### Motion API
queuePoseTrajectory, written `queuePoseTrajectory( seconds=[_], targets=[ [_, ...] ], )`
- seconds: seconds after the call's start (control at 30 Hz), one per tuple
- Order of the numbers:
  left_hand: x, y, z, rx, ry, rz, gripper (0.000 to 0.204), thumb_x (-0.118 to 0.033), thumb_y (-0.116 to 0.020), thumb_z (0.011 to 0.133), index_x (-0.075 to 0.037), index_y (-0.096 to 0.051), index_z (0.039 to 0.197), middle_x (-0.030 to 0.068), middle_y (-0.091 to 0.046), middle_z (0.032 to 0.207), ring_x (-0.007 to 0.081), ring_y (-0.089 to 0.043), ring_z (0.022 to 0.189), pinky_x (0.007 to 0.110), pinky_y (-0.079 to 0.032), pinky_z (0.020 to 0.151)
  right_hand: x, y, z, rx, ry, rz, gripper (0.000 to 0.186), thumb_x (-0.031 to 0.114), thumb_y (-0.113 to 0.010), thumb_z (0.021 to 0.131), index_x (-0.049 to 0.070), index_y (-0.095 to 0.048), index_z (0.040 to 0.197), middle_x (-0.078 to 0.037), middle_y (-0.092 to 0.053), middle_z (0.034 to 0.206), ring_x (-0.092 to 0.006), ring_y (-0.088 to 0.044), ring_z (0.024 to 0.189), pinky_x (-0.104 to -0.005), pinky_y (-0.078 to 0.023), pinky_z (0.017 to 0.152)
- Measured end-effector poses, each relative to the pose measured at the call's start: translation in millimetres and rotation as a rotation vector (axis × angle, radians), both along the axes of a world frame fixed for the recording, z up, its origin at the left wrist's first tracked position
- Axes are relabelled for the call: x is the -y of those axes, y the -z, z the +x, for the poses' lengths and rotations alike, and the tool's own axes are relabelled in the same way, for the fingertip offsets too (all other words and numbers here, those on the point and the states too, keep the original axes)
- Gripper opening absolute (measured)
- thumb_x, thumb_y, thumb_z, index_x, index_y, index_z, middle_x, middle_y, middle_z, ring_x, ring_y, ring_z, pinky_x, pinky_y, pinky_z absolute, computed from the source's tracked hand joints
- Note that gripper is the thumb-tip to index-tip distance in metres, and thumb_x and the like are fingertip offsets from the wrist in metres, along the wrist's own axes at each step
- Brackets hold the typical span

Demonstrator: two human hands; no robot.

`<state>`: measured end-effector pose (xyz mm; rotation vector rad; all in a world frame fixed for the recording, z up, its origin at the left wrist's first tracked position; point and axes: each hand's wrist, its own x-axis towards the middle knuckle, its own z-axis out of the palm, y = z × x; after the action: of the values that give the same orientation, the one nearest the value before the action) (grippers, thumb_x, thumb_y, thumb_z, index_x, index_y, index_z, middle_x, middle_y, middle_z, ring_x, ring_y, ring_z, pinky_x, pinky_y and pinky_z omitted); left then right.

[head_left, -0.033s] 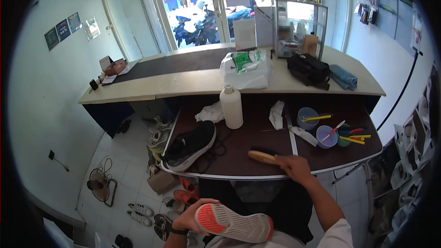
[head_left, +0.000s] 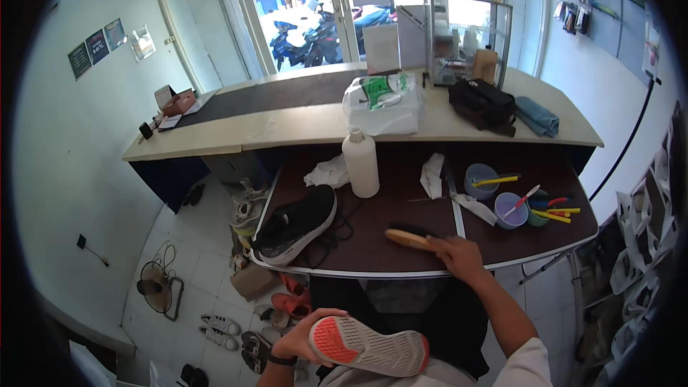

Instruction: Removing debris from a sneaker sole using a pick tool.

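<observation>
As left hand [head_left: 299, 342] grips, shoe [head_left: 370, 348] rightward, upturned

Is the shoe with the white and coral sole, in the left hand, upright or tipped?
Tipped: the shoe, held by the left hand, shows its treaded underside to the camera.

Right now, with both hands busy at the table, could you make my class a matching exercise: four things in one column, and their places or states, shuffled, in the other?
Column one
1. Brush
2. Black shoe
3. Bottle
4. Shoe with red-and-white sole

Column two
A. White and standing upright
B. Held in the left hand
C. At the left end of the brown table
D. Gripped by the right hand

Right pairs: 1-D, 2-C, 3-A, 4-B
</observation>
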<state>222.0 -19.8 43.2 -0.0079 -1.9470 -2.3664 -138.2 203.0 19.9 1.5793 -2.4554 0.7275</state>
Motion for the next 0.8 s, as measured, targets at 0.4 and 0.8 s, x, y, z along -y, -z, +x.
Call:
queuePoseTrajectory(
  seconds=[0.4,0.8],
  targets=[
    [-29.9,-43.7,-57.5,0.105,0.117,-0.297,0.117,-0.028,-0.102,0.054,-0.003,-0.038,0.149,0.0132,-0.048,0.146,0.0250,-0.051,0.134,0.039,-0.040,0.113,90.1,10.1,-92.4,-0.024,0.048,-0.141,0.024,0.015,-0.070,0.086,0.006,-0.073,0.108,-0.015,-0.066,0.108,-0.0339,-0.058,0.106,-0.0439,-0.050,0.094],
    [-15.4,-56.7,-50.0,0.248,0.087,-0.539,0.114,-0.032,-0.100,0.054,-0.007,-0.042,0.149,0.0154,-0.047,0.145,0.0328,-0.048,0.134,0.041,-0.041,0.110,123.1,8.4,-110.5,-0.375,-0.013,0.275,0.013,0.010,-0.066,0.081,0.003,-0.071,0.091,-0.012,-0.070,0.096,-0.0273,-0.068,0.098,-0.0395,-0.059,0.076]
  ],
)
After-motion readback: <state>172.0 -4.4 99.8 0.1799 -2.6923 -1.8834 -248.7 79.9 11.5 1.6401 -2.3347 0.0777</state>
